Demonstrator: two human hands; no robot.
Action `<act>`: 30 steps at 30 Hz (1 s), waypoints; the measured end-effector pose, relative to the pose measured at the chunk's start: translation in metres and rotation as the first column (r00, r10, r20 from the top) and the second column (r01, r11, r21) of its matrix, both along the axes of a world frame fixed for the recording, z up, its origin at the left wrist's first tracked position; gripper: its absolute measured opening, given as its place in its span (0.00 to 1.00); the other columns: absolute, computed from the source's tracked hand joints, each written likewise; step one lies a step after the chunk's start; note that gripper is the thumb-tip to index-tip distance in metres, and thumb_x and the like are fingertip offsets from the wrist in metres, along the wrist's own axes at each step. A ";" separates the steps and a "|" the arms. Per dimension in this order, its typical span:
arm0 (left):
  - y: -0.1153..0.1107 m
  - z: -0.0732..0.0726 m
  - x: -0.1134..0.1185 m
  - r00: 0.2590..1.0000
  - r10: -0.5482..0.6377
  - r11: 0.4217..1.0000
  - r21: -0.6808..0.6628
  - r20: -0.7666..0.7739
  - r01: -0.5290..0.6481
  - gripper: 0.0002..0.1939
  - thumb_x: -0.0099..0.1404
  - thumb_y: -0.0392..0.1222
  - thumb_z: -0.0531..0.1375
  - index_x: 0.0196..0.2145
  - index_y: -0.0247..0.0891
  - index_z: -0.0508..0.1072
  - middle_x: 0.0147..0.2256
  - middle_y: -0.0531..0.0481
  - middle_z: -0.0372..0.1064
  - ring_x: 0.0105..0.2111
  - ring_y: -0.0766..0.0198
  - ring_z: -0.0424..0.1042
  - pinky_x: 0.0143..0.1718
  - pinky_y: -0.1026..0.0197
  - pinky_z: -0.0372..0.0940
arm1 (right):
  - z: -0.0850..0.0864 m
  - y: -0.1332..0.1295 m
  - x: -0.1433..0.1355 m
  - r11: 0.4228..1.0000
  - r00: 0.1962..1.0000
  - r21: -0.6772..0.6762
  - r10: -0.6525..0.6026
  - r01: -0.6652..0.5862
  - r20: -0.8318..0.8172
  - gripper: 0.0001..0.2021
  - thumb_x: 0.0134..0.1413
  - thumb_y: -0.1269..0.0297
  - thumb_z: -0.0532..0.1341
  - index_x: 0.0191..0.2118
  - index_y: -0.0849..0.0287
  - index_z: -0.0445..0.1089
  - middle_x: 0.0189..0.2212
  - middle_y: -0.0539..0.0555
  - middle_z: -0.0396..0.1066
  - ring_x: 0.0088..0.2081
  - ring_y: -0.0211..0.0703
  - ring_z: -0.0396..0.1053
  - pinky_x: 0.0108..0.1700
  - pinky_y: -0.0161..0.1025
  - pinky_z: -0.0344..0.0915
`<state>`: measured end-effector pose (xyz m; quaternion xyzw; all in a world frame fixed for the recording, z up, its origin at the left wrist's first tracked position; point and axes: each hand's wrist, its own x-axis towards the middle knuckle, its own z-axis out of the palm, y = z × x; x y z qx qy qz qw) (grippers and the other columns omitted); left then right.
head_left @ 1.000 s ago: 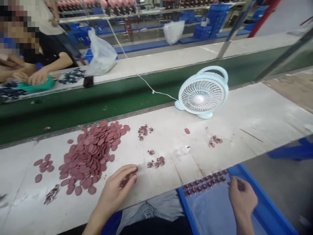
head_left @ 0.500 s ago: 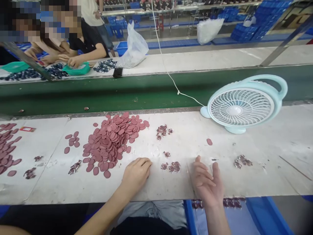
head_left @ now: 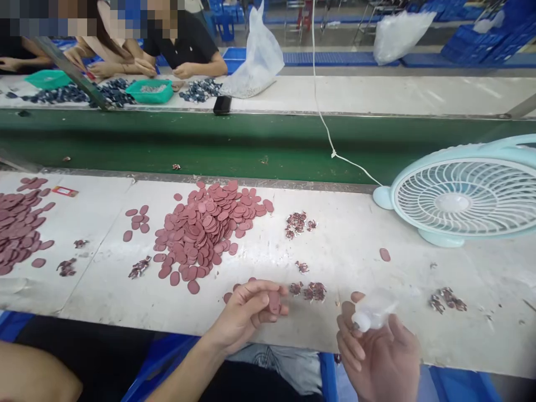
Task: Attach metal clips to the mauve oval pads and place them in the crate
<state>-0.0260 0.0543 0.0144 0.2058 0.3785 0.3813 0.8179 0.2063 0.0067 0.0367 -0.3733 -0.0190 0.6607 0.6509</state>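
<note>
Between the thumb and fingers of my left hand (head_left: 240,312) is a reddish-brown oval disc (head_left: 274,302), held upright above the table's front part. A few similar discs lie just behind that hand, partly hidden. My right hand (head_left: 379,357), palm up, has its fingers curled around a small translucent squeeze bottle (head_left: 381,306), whose white cap and dark tip point down to the left. Small shiny brown figure-like pieces (head_left: 315,291) lie on the table between my hands. A large heap of oval discs (head_left: 201,231) spreads behind and left of my left hand.
A light-blue fan (head_left: 456,195) stands at the right, its white cord (head_left: 326,128) running upward. More brown pieces (head_left: 448,300) and a single disc (head_left: 384,254) lie on the right. Across the green channel (head_left: 251,145), people sit by green trays (head_left: 149,92). A blue crate (head_left: 329,379) is below the table edge.
My left hand has come off the tabletop and now holds a disc. My right hand has turned, and the squeeze bottle now shows in it. The whole view has shifted.
</note>
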 end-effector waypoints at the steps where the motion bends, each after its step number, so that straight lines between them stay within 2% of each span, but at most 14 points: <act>1: -0.005 -0.002 0.004 0.999 0.015 1.000 -0.028 0.049 -0.014 0.10 0.64 0.41 0.67 0.43 0.38 0.80 0.43 0.43 0.80 0.39 0.60 0.82 0.36 0.67 0.73 | 0.004 0.001 -0.006 1.000 0.997 0.004 0.012 -0.012 0.080 0.23 0.54 0.44 0.64 0.44 0.59 0.74 0.22 0.49 0.68 0.15 0.33 0.62 0.11 0.28 0.61; 3: -0.012 -0.004 0.012 0.991 0.039 0.997 -0.069 0.127 -0.031 0.10 0.63 0.40 0.68 0.43 0.39 0.80 0.41 0.45 0.81 0.40 0.55 0.82 0.36 0.63 0.76 | 0.007 0.002 -0.016 0.999 0.976 0.026 0.022 -0.028 0.218 0.24 0.52 0.41 0.66 0.43 0.57 0.74 0.22 0.49 0.68 0.14 0.34 0.62 0.11 0.29 0.60; 5: -0.016 -0.005 0.018 0.985 0.059 0.993 -0.107 0.162 -0.042 0.09 0.63 0.41 0.68 0.42 0.40 0.80 0.40 0.46 0.81 0.39 0.53 0.82 0.33 0.61 0.77 | 0.007 -0.001 -0.025 0.997 0.942 0.062 0.025 -0.048 0.336 0.21 0.55 0.43 0.65 0.43 0.56 0.74 0.23 0.48 0.69 0.14 0.34 0.63 0.12 0.30 0.62; 8: -0.019 -0.005 0.023 0.986 0.073 0.986 -0.156 0.147 -0.049 0.07 0.64 0.41 0.68 0.40 0.39 0.80 0.40 0.44 0.82 0.35 0.58 0.83 0.28 0.67 0.74 | 0.006 -0.006 -0.037 0.992 0.882 0.100 0.021 -0.077 0.471 0.16 0.60 0.48 0.62 0.44 0.54 0.72 0.26 0.49 0.70 0.17 0.37 0.66 0.15 0.34 0.66; 10: -0.019 -0.004 0.023 0.988 0.068 0.987 -0.154 0.140 -0.047 0.08 0.64 0.41 0.68 0.41 0.39 0.81 0.44 0.42 0.81 0.34 0.62 0.82 0.30 0.68 0.74 | 0.009 -0.005 -0.044 0.991 0.845 0.113 -0.005 -0.065 0.535 0.14 0.61 0.50 0.62 0.43 0.55 0.71 0.27 0.50 0.70 0.18 0.38 0.67 0.16 0.35 0.67; 12: -0.020 -0.004 0.023 0.989 0.045 0.993 -0.118 0.140 -0.029 0.14 0.62 0.38 0.70 0.46 0.40 0.81 0.50 0.42 0.79 0.35 0.64 0.81 0.34 0.68 0.74 | 0.013 -0.001 -0.052 0.992 0.805 0.127 -0.073 -0.004 0.589 0.12 0.60 0.52 0.62 0.41 0.56 0.71 0.26 0.49 0.67 0.19 0.38 0.66 0.17 0.36 0.67; 14: -0.020 -0.003 0.022 0.989 0.012 0.998 -0.070 0.145 -0.002 0.20 0.59 0.36 0.72 0.49 0.42 0.80 0.52 0.43 0.78 0.35 0.66 0.80 0.37 0.67 0.73 | 0.017 0.004 -0.060 0.984 0.760 0.158 -0.168 0.087 0.628 0.12 0.59 0.52 0.63 0.38 0.56 0.70 0.25 0.47 0.64 0.20 0.38 0.64 0.17 0.36 0.66; 16: -0.021 -0.003 0.021 0.990 -0.016 0.999 -0.031 0.141 0.021 0.20 0.59 0.36 0.71 0.50 0.43 0.80 0.51 0.44 0.79 0.35 0.66 0.80 0.37 0.67 0.73 | 0.019 0.007 -0.066 0.971 0.724 0.201 -0.230 0.129 0.651 0.11 0.58 0.53 0.63 0.38 0.55 0.70 0.23 0.46 0.63 0.20 0.38 0.64 0.16 0.35 0.65; 21: -0.025 -0.001 0.023 0.995 -0.029 0.999 -0.020 0.095 0.031 0.15 0.64 0.41 0.68 0.49 0.40 0.81 0.49 0.39 0.80 0.44 0.56 0.79 0.40 0.62 0.73 | 0.014 0.000 -0.072 0.957 0.656 0.283 -0.252 0.060 0.712 0.11 0.59 0.56 0.63 0.46 0.53 0.69 0.23 0.49 0.71 0.19 0.43 0.68 0.18 0.40 0.66; 25: -0.027 0.000 0.025 0.992 -0.010 1.000 -0.028 0.123 0.014 0.17 0.65 0.44 0.67 0.50 0.40 0.80 0.51 0.37 0.79 0.38 0.58 0.80 0.44 0.55 0.73 | 0.011 -0.006 -0.075 0.975 0.582 0.218 -0.208 0.054 0.786 0.13 0.58 0.55 0.66 0.47 0.49 0.69 0.25 0.50 0.75 0.22 0.49 0.72 0.27 0.51 0.72; 30: -0.025 0.002 0.026 0.983 0.005 1.000 -0.016 0.184 -0.002 0.15 0.64 0.43 0.68 0.49 0.40 0.81 0.48 0.39 0.80 0.34 0.62 0.79 0.44 0.54 0.72 | 0.011 -0.008 -0.077 0.971 0.534 0.215 -0.235 0.101 0.812 0.13 0.57 0.55 0.67 0.47 0.47 0.69 0.25 0.50 0.74 0.22 0.51 0.71 0.27 0.54 0.70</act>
